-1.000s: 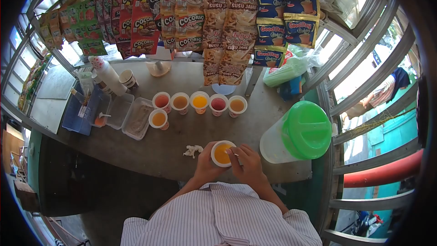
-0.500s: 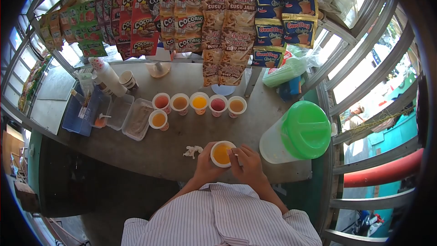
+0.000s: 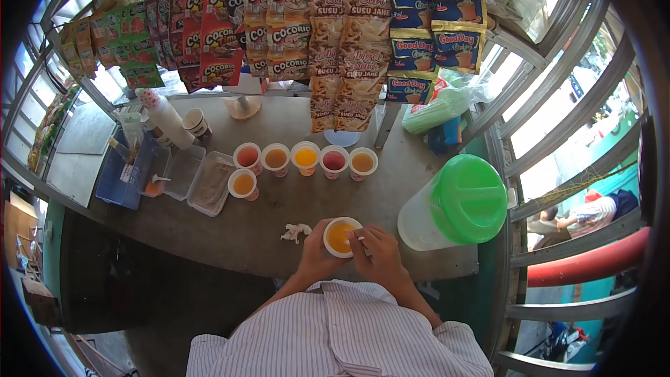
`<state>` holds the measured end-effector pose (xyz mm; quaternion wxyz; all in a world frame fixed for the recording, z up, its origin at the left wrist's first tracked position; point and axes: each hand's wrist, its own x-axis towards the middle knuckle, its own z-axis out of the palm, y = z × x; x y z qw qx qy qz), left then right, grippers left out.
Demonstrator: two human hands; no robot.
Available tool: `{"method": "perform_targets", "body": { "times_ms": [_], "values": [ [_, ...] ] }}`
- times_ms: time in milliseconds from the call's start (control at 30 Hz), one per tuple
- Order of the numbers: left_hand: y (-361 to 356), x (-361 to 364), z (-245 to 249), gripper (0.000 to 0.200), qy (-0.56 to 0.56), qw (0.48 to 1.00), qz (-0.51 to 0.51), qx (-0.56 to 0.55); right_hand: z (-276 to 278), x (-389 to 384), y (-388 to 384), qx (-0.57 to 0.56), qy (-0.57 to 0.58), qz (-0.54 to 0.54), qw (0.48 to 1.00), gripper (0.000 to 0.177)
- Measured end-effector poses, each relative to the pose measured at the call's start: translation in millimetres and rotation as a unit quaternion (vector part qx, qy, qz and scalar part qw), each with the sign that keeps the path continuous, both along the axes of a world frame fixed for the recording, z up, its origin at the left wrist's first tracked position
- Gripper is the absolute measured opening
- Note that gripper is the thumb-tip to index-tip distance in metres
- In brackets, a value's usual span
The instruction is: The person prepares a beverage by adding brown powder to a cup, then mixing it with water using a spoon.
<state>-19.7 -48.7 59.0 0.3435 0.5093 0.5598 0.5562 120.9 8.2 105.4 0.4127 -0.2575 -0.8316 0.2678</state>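
L grip (image 3: 313,250) wrapped round cup of orange drink (image 3: 339,256), btwn both grips; R grip (image 3: 379,251) pinching thin white utensil (image 3: 361,238), mostly hidden, at cup's R rim. Crumpled tissue (image 3: 296,230) on table (image 3: 293,199) just L of L grip; jug w/ green lid (image 3: 457,202) R of R grip; six filled cups (image 3: 306,158) beyond both.

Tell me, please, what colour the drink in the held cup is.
The drink is yellow-orange, seen best in the head view.

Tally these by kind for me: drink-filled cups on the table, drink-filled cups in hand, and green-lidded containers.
Filled cups on the table: 6
Held cup, in the left hand: 1
Green-lidded container: 1
Total: 8
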Motion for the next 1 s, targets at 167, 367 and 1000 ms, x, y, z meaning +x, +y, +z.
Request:
{"method": "perform_targets", "body": {
  "times_ms": [167, 367, 1000],
  "values": [
    [0.6, -0.8, -3.7, 0.056, 0.005, 1.000, -0.004, 0.018, 5.5, -4.4, 1.9, 0.044, 0.020, -0.001, 0.999, 0.009],
    [-0.1, -0.5, -0.6, 0.056, 0.014, 1.000, 0.002, 0.011, -0.6, 0.1, 0.7, 0.022, -0.005, -0.006, 1.000, 0.008],
    [0.8, -0.9, -2.6, 0.054, -0.005, 1.000, -0.004, 0.002, 1.9, -1.2, 3.0, 0.035, -0.026, -0.010, 0.999, 0.008]
  ]
}}
